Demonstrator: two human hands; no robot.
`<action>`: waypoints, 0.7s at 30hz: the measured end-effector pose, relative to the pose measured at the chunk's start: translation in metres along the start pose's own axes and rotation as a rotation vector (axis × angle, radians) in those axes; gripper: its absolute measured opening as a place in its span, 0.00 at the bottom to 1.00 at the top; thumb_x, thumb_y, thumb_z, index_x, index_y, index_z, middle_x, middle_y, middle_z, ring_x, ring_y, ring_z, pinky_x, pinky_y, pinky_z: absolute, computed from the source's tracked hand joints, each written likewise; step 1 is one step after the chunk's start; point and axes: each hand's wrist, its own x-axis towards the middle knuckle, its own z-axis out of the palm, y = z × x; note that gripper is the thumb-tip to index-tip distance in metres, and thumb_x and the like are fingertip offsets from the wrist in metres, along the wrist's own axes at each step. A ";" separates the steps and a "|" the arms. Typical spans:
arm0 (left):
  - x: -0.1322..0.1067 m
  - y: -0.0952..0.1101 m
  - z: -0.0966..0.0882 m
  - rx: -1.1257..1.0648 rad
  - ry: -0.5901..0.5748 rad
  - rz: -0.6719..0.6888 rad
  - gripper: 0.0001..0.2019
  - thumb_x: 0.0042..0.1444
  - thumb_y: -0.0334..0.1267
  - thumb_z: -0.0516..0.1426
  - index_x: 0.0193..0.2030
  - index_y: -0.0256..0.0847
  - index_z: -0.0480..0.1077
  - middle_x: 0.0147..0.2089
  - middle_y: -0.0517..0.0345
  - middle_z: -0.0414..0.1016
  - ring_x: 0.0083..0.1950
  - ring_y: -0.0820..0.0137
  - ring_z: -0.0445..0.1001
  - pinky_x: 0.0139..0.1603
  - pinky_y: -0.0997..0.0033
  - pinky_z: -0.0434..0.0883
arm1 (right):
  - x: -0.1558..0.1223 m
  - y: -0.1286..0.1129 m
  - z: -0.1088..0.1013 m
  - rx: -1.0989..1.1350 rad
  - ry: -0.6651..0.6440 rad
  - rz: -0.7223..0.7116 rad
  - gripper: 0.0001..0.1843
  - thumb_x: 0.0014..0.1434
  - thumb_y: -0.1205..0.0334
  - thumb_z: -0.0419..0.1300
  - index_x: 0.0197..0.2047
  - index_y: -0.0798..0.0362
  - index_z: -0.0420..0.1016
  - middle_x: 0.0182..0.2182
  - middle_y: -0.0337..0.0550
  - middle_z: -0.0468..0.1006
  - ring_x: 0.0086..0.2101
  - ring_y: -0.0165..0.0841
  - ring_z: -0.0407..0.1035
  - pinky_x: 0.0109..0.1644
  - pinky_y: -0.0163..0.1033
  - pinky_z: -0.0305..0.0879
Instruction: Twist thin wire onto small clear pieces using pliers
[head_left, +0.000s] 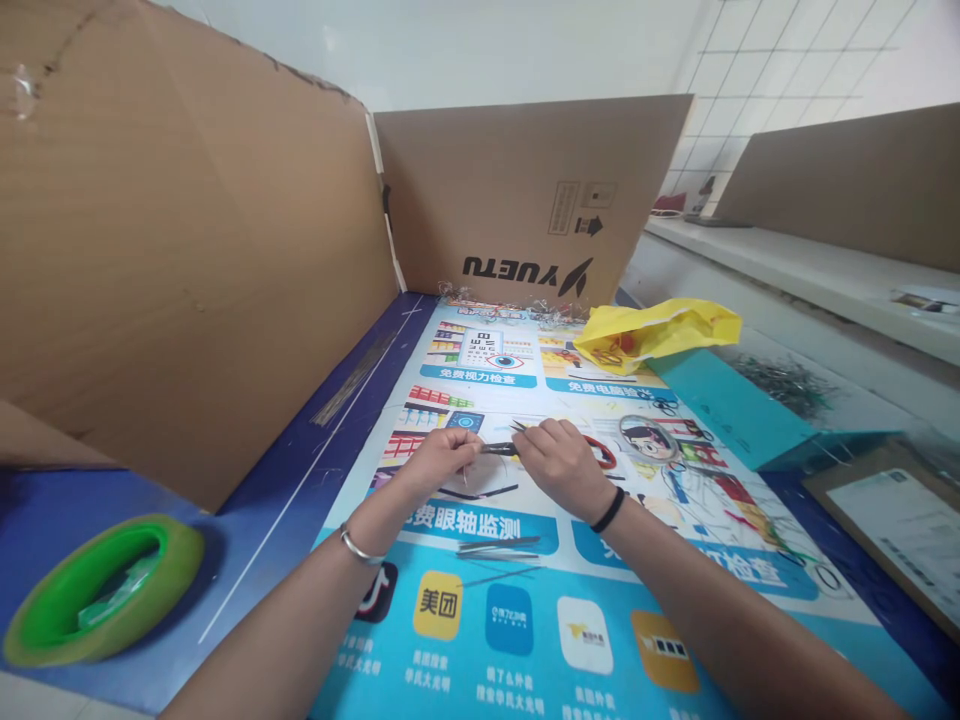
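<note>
My left hand (pixel 442 458) and my right hand (pixel 556 462) meet over the printed poster (pixel 525 640) on the table. Both are pinched shut on a small dark thin metal piece (pixel 499 449) stretched between them. A thin wire end pokes down from my left fingers. A silver bangle is on my left wrist, a black band on my right. A few thin dark rods (pixel 496 547) lie on the poster just in front of my hands.
Cardboard walls (pixel 187 260) stand at the left and back. A green bowl (pixel 97 590) sits at the near left. A yellow bag (pixel 660 330) lies behind my hands, a teal box (pixel 731 410) with metal wires at the right, and a clipboard (pixel 900 530) at the far right.
</note>
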 end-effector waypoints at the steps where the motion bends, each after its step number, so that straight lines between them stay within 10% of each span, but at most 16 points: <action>1: 0.000 0.000 0.000 -0.006 -0.005 -0.003 0.10 0.45 0.43 0.57 0.26 0.37 0.66 0.18 0.65 0.61 0.20 0.78 0.59 0.23 0.76 0.60 | 0.000 0.000 0.000 -0.003 -0.002 0.002 0.10 0.61 0.68 0.48 0.37 0.53 0.71 0.28 0.44 0.69 0.32 0.34 0.58 0.36 0.42 0.50; 21: 0.001 -0.001 -0.002 0.019 -0.020 -0.008 0.09 0.46 0.41 0.56 0.26 0.36 0.65 0.17 0.65 0.61 0.20 0.79 0.57 0.24 0.77 0.57 | -0.001 -0.003 0.003 0.027 0.017 0.028 0.10 0.59 0.69 0.50 0.30 0.55 0.70 0.25 0.43 0.67 0.30 0.32 0.57 0.35 0.38 0.50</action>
